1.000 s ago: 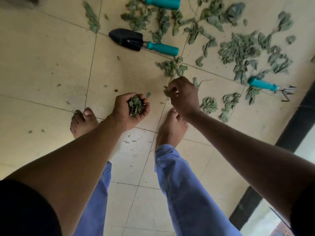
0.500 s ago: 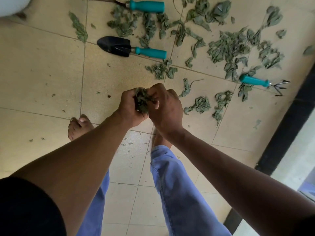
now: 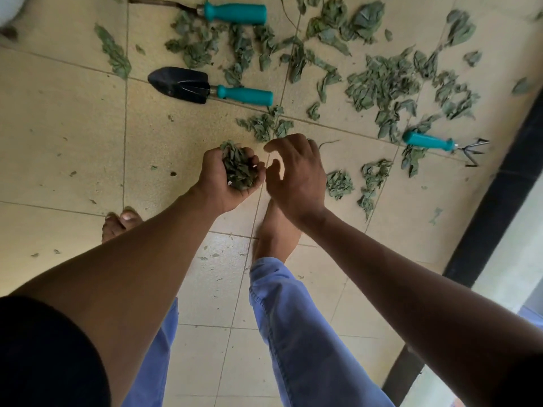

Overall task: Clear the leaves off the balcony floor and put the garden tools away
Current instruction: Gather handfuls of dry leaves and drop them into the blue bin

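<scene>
My left hand (image 3: pixel 223 183) is cupped palm up around a bunch of dry green leaves (image 3: pixel 238 168). Just to its right hovers my right hand (image 3: pixel 296 174), fingers loosely curved and holding nothing. More leaves (image 3: pixel 379 86) lie scattered over the beige tiled floor (image 3: pixel 64 127) ahead. A black trowel (image 3: pixel 188 85) with a teal handle lies ahead on the left. Farther off lies a narrow tool with a teal handle (image 3: pixel 235 13). At the right lies a small hand rake (image 3: pixel 435 142) with a teal handle.
My bare feet (image 3: pixel 276 227) and blue trouser legs (image 3: pixel 305 333) are below the hands. A black strip (image 3: pixel 487 218) borders the floor on the right. Small leaf piles (image 3: pixel 339 183) lie just right of my right hand. Something white (image 3: pixel 8 10) shows at the top left corner.
My right hand picked leaves off the floor, brought them to the left hand and pressed them into the bunch. It has now drawn back, empty. The left hand's bunch has grown.
</scene>
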Tool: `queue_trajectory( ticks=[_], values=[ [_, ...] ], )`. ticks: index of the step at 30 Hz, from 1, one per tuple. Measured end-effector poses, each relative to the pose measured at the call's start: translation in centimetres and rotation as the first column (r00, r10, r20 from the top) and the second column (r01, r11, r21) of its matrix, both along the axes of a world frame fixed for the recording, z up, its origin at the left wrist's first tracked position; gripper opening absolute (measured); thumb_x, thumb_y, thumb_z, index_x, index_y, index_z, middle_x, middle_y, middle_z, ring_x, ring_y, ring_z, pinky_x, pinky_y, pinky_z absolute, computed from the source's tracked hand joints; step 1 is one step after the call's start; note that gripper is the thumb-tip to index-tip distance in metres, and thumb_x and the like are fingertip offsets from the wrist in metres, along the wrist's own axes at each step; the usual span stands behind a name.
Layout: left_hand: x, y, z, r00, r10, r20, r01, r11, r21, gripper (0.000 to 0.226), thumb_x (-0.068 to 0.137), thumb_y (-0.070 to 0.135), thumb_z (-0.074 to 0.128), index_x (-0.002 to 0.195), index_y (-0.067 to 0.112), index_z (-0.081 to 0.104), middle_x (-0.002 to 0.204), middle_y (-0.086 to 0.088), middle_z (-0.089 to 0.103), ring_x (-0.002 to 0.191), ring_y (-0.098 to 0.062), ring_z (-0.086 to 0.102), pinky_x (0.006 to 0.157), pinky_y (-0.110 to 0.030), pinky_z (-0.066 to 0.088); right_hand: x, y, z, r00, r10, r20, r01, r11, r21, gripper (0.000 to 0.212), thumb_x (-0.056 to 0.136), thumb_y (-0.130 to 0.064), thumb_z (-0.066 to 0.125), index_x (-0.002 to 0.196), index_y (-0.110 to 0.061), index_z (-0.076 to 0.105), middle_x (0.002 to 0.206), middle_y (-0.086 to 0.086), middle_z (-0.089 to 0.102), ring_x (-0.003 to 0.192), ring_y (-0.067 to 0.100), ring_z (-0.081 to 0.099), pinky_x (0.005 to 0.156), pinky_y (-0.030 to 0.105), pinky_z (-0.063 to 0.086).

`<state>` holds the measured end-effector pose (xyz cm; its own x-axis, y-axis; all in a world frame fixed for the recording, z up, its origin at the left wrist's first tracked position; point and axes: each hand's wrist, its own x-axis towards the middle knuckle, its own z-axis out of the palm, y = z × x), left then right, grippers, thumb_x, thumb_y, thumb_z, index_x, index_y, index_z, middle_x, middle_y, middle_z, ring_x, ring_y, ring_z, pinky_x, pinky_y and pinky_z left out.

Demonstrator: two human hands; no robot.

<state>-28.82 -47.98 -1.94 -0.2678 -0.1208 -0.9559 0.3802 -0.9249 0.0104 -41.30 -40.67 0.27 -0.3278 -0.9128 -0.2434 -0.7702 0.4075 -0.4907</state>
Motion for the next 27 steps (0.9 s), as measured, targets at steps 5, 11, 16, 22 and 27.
queue_trajectory(
  ticks=[5, 11, 16, 22, 27],
  values=[
    [1.1, -0.5, -1.5, 1.000, 0.008, 0.027, -0.008, 1.000, 0.005, 0.054, 0.099, 0.023, 0.031, 0.060, 0.009, 0.066, 0.070, -0.007, 0.061, 0.065, -0.022, 0.060, 0.073, -0.031, 0.054, -1.6, -2.8, -5.0, 0.964, 0.236, -0.123, -0.206, 0.954, 0.218, 0.053, 0.088, -0.011, 0.065, 0.140, -0.020, 0.057, 0.144, 0.011, 0.051, 0.128, 0.032, 0.048, 0.085, 0.040, 0.059],
    [3.6, -0.3, -2.6, 0.998, 0.009, 0.056, -0.011, 1.000, 0.018, 0.040, 0.099, 0.024, 0.033, 0.074, 0.010, 0.061, 0.077, -0.008, 0.060, 0.074, -0.023, 0.058, 0.070, -0.031, 0.058, -0.9, -5.2, -7.8, 0.878, 0.414, -0.240, -0.353, 0.899, 0.258, 0.041, 0.094, -0.010, 0.063, 0.133, -0.020, 0.056, 0.140, 0.017, 0.045, 0.119, 0.036, 0.048, 0.080, 0.041, 0.058],
    [5.1, 0.2, -2.5, 0.997, 0.008, 0.076, -0.011, 0.999, 0.043, 0.044, 0.099, 0.024, 0.032, 0.071, 0.008, 0.063, 0.074, -0.009, 0.061, 0.071, -0.024, 0.061, 0.070, -0.031, 0.059, -1.1, -4.7, -7.8, 0.913, 0.387, -0.129, -0.352, 0.907, 0.231, 0.026, 0.092, 0.003, 0.060, 0.115, -0.008, 0.066, 0.119, 0.017, 0.055, 0.106, 0.035, 0.054, 0.069, 0.042, 0.055],
    [5.0, 0.5, -1.3, 0.998, -0.002, 0.070, -0.001, 0.999, 0.051, 0.045, 0.099, 0.023, 0.034, 0.074, 0.006, 0.067, 0.078, -0.010, 0.063, 0.075, -0.024, 0.063, 0.074, -0.034, 0.060, 0.1, -3.7, -3.9, 0.978, 0.007, 0.209, -0.028, 0.995, 0.100, 0.017, 0.083, -0.001, 0.068, 0.087, -0.015, 0.078, 0.091, -0.003, 0.073, 0.079, 0.002, 0.058, 0.070, 0.005, 0.040],
    [3.9, 0.1, 0.8, 0.993, -0.096, 0.063, 0.097, 0.995, -0.023, 0.049, 0.104, 0.023, 0.032, 0.077, 0.010, 0.071, 0.081, -0.008, 0.073, 0.075, -0.019, 0.072, 0.064, -0.027, 0.059, 4.2, -2.6, 2.8, 0.895, 0.001, 0.447, -0.005, 1.000, 0.006, 0.014, 0.091, -0.009, 0.067, 0.099, -0.012, 0.078, 0.095, -0.001, 0.074, 0.085, 0.011, 0.068, 0.076, 0.034, 0.059]
  ],
)
